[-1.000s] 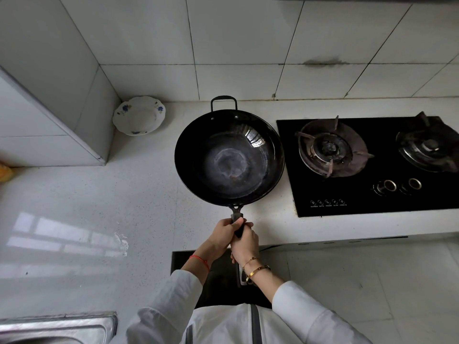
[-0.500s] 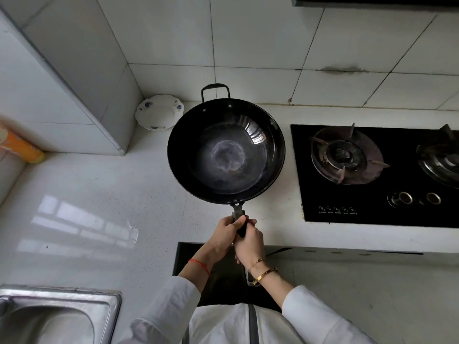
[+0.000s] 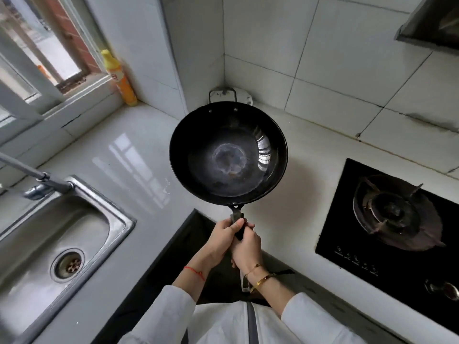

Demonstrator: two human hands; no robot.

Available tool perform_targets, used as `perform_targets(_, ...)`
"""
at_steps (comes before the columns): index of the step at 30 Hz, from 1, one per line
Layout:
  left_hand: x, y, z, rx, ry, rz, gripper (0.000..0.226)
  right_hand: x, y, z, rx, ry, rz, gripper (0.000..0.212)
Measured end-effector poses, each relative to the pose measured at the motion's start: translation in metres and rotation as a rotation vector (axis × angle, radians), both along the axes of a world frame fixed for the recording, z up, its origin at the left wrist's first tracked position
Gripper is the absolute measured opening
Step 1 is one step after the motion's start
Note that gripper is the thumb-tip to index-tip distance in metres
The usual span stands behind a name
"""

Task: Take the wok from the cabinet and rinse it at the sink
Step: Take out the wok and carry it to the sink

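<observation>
A black wok [image 3: 228,152] with a worn pale ring in its bottom hangs level above the white counter [image 3: 129,155], its small loop handle pointing to the back wall. My left hand [image 3: 221,234] and my right hand [image 3: 246,247] both grip its long dark handle, left hand nearer the bowl, right hand just behind it. The steel sink [image 3: 62,234] with its round drain lies at the lower left, well left of the wok. A grey tap [image 3: 37,180] reaches over the sink's back rim.
A black gas hob [image 3: 387,219] with a burner sits to the right. A yellow bottle [image 3: 119,78] stands on the window ledge at the back left. A white plate [image 3: 244,95] is partly hidden behind the wok. An extractor hood [image 3: 432,23] hangs at the top right.
The view has swung left, bringing the sink, tap and window into sight. The wok has travelled left with both hands, away from the hob.
</observation>
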State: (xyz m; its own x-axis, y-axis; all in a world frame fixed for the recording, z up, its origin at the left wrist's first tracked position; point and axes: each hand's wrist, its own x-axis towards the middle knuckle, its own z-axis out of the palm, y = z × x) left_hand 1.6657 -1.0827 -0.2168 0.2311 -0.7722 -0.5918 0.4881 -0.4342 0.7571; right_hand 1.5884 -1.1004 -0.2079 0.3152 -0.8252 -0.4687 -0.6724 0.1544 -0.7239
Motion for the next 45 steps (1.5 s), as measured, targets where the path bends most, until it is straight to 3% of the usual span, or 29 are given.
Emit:
perform_targets(3, -0.014, 0.017, 0.002, 0.003, -0.028, 0.117, 0.033, -0.011, 0.008, -0.001, 0.005, -0.016, 0.102, 0.010)
perform_targets(11, -0.040, 0.068, 0.003, 0.037, -0.062, 0.384, 0.026, -0.023, 0.040, -0.012, 0.080, 0.008, 0.304, 0.035)
perform_targets(14, -0.042, 0.087, 0.004, 0.045, -0.061, 0.494, 0.027, -0.018, 0.054, -0.016, 0.044, 0.028, 0.456, 0.023)
perform_targets(19, -0.039, 0.118, 0.002, 0.072, -0.073, 0.659, 0.027, -0.010, 0.074, -0.012, 0.026, -0.108, 0.594, 0.029)
perform_targets(23, -0.033, 0.141, -0.001, 0.088, -0.085, 0.775, 0.025, 0.007, 0.097, -0.012, 0.077, 0.025, 0.658, 0.026)
perform_targets(27, -0.022, 0.164, -0.002, 0.104, -0.089, 0.880, 0.025, 0.024, 0.119, -0.014, 0.102, 0.024, 0.739, 0.024)
perform_targets(38, 0.042, 0.247, -0.011, 0.106, -0.060, 0.976, 0.023, 0.093, 0.195, -0.018, 0.114, 0.002, 0.890, 0.024)
perform_targets(45, 0.099, 0.305, -0.026, 0.068, 0.008, 0.989, 0.025, 0.148, 0.255, -0.029, 0.074, 0.048, 0.873, 0.024)
